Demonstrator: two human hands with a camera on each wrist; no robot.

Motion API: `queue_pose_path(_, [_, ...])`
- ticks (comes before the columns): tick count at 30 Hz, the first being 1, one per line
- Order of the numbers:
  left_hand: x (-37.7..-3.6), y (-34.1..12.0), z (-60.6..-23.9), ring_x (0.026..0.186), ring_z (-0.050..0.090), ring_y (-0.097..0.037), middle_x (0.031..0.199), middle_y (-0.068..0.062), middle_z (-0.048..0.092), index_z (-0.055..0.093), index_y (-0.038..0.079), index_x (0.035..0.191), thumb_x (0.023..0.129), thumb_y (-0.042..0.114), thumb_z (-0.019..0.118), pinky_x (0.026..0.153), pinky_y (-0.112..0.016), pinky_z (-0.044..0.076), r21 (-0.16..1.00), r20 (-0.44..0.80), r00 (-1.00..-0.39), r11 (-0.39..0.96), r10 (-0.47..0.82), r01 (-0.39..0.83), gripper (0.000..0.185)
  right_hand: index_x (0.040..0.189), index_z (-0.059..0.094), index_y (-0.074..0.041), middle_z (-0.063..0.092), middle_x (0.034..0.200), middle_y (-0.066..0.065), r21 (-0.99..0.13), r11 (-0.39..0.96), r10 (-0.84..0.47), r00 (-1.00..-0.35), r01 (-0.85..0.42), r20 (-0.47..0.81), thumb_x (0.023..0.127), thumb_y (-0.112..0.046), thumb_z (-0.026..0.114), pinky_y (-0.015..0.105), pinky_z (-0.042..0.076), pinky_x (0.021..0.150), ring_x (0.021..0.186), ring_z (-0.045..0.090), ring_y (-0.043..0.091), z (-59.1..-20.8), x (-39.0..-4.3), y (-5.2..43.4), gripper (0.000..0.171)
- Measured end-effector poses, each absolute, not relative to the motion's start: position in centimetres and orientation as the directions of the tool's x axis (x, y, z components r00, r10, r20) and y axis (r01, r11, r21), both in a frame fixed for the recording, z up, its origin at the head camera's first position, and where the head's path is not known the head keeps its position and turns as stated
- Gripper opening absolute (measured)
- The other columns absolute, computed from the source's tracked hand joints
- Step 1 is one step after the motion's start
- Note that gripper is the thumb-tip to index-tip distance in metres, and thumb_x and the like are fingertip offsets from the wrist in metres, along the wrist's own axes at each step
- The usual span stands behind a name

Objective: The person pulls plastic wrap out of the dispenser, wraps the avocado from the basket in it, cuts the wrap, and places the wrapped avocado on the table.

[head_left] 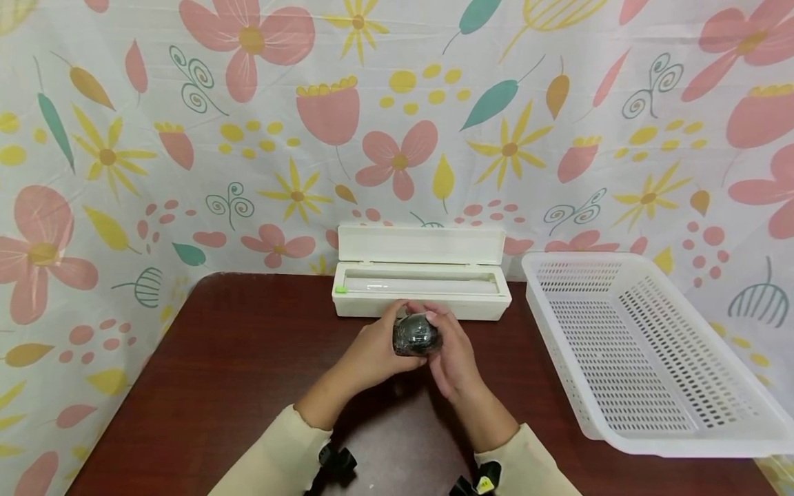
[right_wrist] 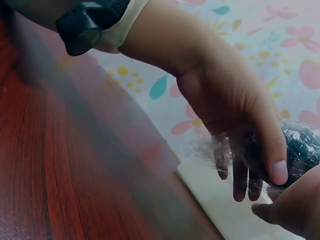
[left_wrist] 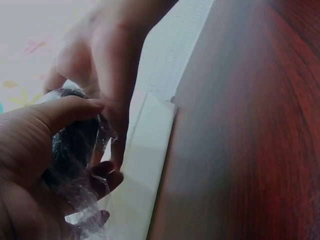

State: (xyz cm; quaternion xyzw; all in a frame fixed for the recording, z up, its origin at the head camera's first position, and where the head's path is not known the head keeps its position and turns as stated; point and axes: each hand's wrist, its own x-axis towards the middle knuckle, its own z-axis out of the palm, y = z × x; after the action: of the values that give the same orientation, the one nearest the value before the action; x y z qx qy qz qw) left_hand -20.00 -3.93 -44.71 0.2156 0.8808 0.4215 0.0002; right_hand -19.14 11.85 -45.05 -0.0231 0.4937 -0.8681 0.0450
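Both hands hold a dark, rounded object wrapped in clear cling film, just in front of a white film box. My left hand grips its left side, with the thumb laid across the top in the left wrist view. From the right, my right hand curls around it, and its thumb presses on the film in the right wrist view. Loose crinkled film trails out between the left fingers. What kind of thing the wrap covers, I cannot tell. Behind the hands, the film box has its lid raised, showing a pale roll inside.
A white perforated plastic basket stands to the right on the dark red-brown table. On the box's left end sits a small green piece. A flower-printed curtain hangs right behind the table.
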Motion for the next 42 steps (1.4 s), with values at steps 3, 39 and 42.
queue_pose_path(3, [-20.09,-4.15,-44.68,0.111,0.066,-0.020,0.130,-0.007,0.066,0.030,0.023,0.156,0.074,0.033,0.088,0.095,-0.038,0.051,0.761,0.142,-0.910,0.544,0.390,0.352,0.102,0.141,0.041,-0.005,0.062,0.142,0.007,-0.865,-0.496,-0.137,-0.991,0.072,-0.004,0.105,-0.013,0.041,0.024,0.045,0.107,0.142,0.047,0.023,-44.95,-19.12,11.93,0.037])
queue_pose_path(39, [-19.69,-4.13,-44.50,0.108,0.069,-0.019,0.118,-0.001,0.073,0.051,0.022,0.137,0.074,0.026,0.089,0.096,-0.046,0.047,0.585,0.172,-0.863,0.656,0.474,0.477,0.074,0.145,0.047,0.002,0.063,0.124,0.002,-0.917,-0.326,-0.160,-0.969,0.231,-0.187,0.108,-0.015,0.032,0.022,0.054,0.088,0.109,0.063,0.009,-45.18,-19.80,12.66,0.043])
queue_pose_path(42, [-19.69,-4.15,-44.49,0.107,0.070,-0.021,0.117,-0.003,0.074,0.049,0.021,0.141,0.075,0.027,0.089,0.097,-0.046,0.048,0.584,0.160,-0.872,0.668,0.462,0.461,0.078,0.137,0.055,0.003,0.062,0.123,0.004,-0.951,-0.223,-0.126,-0.974,0.213,-0.189,0.111,-0.026,0.034,0.022,0.053,0.089,0.108,0.062,0.009,-45.09,-19.74,12.66,0.045])
